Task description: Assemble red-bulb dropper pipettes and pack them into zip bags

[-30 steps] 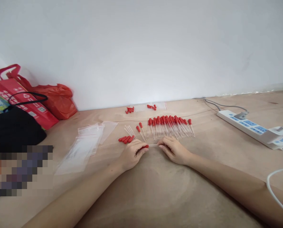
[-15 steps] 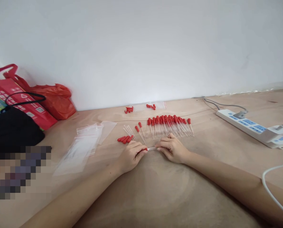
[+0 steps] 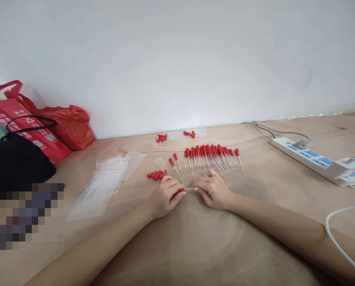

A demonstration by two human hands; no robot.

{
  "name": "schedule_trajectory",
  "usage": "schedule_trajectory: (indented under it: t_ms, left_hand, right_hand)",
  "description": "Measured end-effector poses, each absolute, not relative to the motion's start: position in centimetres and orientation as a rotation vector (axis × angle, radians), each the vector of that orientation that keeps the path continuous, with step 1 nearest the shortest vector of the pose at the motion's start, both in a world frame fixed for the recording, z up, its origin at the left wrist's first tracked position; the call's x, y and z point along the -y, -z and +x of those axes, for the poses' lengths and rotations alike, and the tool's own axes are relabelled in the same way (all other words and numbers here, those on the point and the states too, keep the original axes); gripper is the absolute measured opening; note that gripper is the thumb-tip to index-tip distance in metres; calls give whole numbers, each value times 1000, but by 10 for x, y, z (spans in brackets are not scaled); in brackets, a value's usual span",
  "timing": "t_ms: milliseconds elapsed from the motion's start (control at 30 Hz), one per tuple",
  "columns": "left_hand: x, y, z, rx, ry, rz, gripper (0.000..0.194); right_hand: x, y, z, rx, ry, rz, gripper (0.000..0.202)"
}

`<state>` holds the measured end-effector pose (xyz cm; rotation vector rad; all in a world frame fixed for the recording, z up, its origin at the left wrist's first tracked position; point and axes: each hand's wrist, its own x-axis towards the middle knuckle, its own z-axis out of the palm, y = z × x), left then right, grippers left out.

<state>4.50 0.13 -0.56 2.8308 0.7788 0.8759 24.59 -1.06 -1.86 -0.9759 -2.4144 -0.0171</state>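
My left hand (image 3: 167, 197) is closed around a red rubber bulb (image 3: 179, 191), part of which shows between thumb and fingers. From the bulb a clear glass dropper tube (image 3: 190, 189) runs across to my right hand (image 3: 213, 190), whose fingers pinch its other end. Just beyond my left hand lie several loose red bulbs (image 3: 157, 174) and several bare glass tubes (image 3: 160, 163). Two droppers with bulbs (image 3: 175, 162) rest beside them. A row of droppers with red bulbs (image 3: 209, 153) is spread behind my right hand.
Clear zip bags (image 3: 106, 180) lie on the wooden table (image 3: 201, 242) to the left. Farther back, more small red bulbs (image 3: 162, 138) sit by another clear bag (image 3: 201, 131). A power strip (image 3: 311, 157) with cables stands right; a red plastic bag (image 3: 73, 125) and black cloth (image 3: 16, 163) are left.
My right hand has shifted slightly left and down, closer to my left hand. More of the red bulb shows in my left hand, and less tube shows between the hands.
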Motion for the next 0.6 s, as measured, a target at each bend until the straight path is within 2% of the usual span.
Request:
schedule_trajectory:
  t_ms: [267,500,600]
  left_hand:
    - [-3,6,45,-773,-833,2844,22]
    - [-10,0,37,-922,-842,2916,17]
    - [-20,-5,23,-1153,-1009,2882,28]
  right_hand:
    - [9,19,243,2438,-31,-969,23]
    - [7,0,242,2486,90,-1046,19]
    - [-4,-10,243,2414,-68,-1205,19]
